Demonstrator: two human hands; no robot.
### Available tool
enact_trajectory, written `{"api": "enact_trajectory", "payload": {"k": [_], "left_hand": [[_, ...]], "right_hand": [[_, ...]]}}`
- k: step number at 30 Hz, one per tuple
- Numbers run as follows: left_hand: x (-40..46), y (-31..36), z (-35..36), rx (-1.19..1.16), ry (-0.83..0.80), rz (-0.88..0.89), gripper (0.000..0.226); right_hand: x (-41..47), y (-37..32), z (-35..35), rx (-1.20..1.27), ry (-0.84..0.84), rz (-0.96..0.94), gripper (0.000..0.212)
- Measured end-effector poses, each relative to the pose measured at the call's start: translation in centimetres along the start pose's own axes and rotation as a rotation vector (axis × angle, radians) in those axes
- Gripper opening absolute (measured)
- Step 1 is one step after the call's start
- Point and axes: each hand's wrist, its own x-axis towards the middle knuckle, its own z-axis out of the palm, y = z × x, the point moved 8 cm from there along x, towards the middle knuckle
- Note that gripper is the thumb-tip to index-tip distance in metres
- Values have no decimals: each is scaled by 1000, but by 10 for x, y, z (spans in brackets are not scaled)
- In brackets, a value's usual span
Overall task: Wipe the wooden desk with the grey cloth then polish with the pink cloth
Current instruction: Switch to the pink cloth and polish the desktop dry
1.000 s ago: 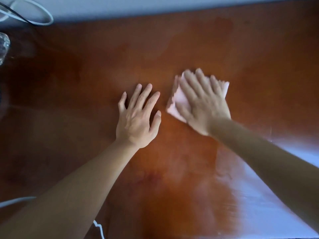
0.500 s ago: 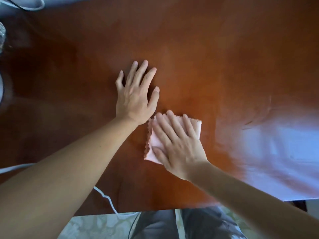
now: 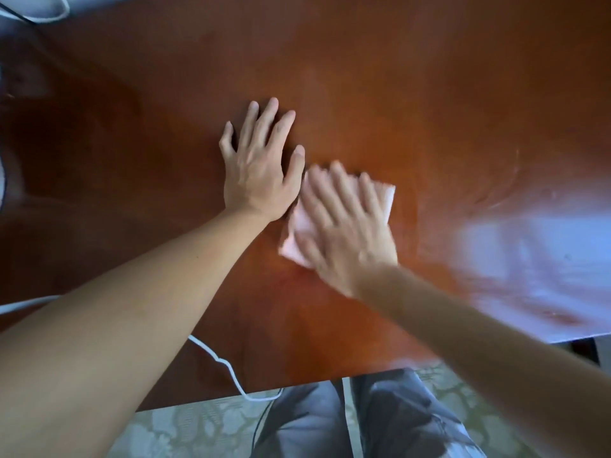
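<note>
My right hand (image 3: pixel 344 233) lies flat on the folded pink cloth (image 3: pixel 385 196), pressing it against the reddish-brown wooden desk (image 3: pixel 396 94). The hand is blurred by motion. The cloth's far right corner and near left edge stick out from under the fingers and palm. My left hand (image 3: pixel 261 163) rests flat on the desk with fingers spread, just left of the cloth and touching its edge. No grey cloth is in view.
A white cable (image 3: pixel 228 368) runs over the desk's near edge at the bottom left. Another white cable loop (image 3: pixel 49 11) lies at the far left corner. A bright window reflection (image 3: pixel 529 259) covers the desk's right side. My legs in grey trousers (image 3: pixel 363 421) show below the edge.
My right hand slid the pink cloth from the far middle toward me and left, beside my left hand, then slightly rightward. The view tilted down, and the desk's near edge came into sight.
</note>
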Motion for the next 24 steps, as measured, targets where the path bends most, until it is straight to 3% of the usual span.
{"api": "enact_trajectory", "payload": {"k": [4,7,11,14,19,22,24], "left_hand": [[0,-1,1,19,-7,7,56],[0,-1,2,22,-16,11,58],[1,-1,2,16,-16,25,60],[2,0,2,31,-18,28,61],[-1,5,-1,-12,-31,99,58],[-5,14,-3,-20,-38,190,55],[-8,21,-6,-1,-36,265,52]], "right_hand": [[-80,-45,22,1,-86,-148,70],[-78,-19,14,-40,-87,-204,69],[-16,66,-13,-13,-4,107,71],[20,89,-22,0,36,263,70],[-36,9,0,44,123,239,67],[-101,-53,25,43,51,116,67],[-125,-53,32,7,29,53,68]]}}
